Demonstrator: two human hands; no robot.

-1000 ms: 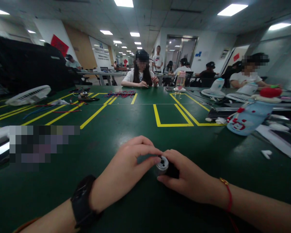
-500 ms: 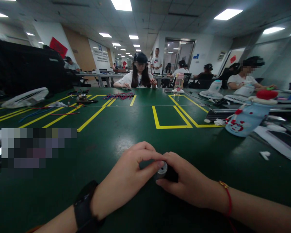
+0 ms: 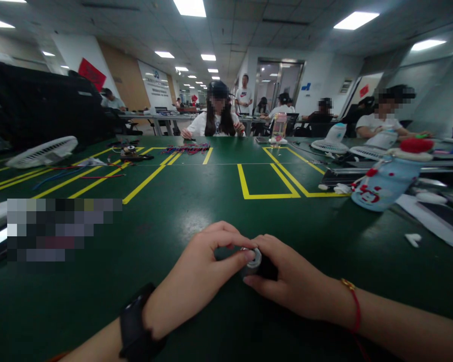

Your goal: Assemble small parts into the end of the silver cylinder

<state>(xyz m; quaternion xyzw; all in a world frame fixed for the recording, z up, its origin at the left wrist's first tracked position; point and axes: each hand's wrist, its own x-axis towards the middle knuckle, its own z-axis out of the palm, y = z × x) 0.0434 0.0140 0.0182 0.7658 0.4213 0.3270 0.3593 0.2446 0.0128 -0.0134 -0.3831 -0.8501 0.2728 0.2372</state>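
A small silver metal cylinder [image 3: 252, 267] stands on end between my hands, its round top face showing a dark hole. My right hand [image 3: 287, 271] is curled around its right side and steadies it, hiding much of its body. At the top rim, the thumb and index finger of my left hand [image 3: 207, 266] are pinched together, the thumb lying over the end face. Whether a tiny part sits between those fingertips cannot be made out.
The green table [image 3: 166, 221] carries yellow tape outlines. To the right stand a light-blue bottle [image 3: 381, 181] and small white pieces [image 3: 412, 239]. A white fan [image 3: 45, 152] and loose wires [image 3: 101, 176] lie left. Across the table sits a person [image 3: 219, 115] near bundled wires [image 3: 184, 149].
My hands stay at the cylinder, with the left thumb shifted slightly over its top so more of the rim shows. The person opposite has moved a hand on the table.
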